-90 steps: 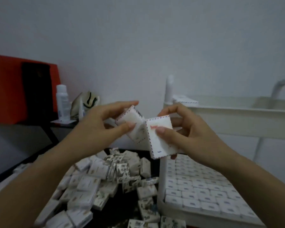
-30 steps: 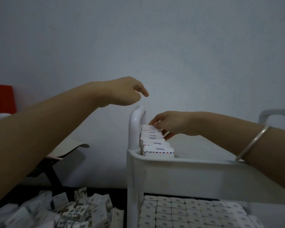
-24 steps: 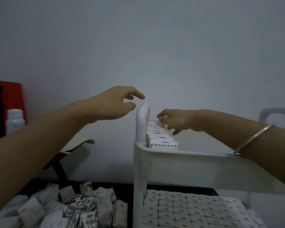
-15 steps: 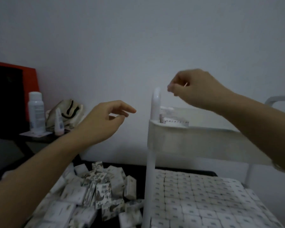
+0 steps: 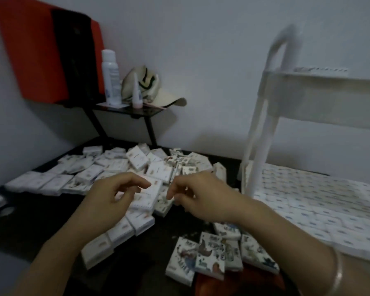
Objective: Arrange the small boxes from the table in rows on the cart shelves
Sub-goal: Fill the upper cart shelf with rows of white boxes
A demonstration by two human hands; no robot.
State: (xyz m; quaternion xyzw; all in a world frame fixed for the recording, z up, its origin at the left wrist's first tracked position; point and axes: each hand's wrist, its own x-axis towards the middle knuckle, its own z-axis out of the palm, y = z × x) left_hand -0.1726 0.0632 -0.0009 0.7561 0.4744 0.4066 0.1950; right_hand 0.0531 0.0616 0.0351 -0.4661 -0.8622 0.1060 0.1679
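- Your left hand [image 5: 113, 199] hangs just over the pile of small boxes [image 5: 137, 160] on the dark tabletop [image 5: 30, 227]. Fingers are loosely bent and apart, with nothing in them as far as I can see.
- Your right hand [image 5: 203, 197] is right beside it, same deal: fingers slack and a bit curled, holding nothing, fingertips pointing toward the left hand.
- The loose boxes spread out ahead of both hands and off to the left of the left hand. A few picture-printed boxes [image 5: 209, 255] lie under your right forearm.
- The white cart [image 5: 259, 146] stands just right of the right hand. Its lower shelf [image 5: 243, 176] is packed with neat rows of boxes, and a few more peek over the top shelf [image 5: 320, 90], up above that hand.
- Way beyond the left hand there's a white bottle [image 5: 110, 77] and a cap [image 5: 152, 88] on a little black stand [image 5: 132, 108].
- Silver bangle [image 5: 338, 272] on your right wrist.
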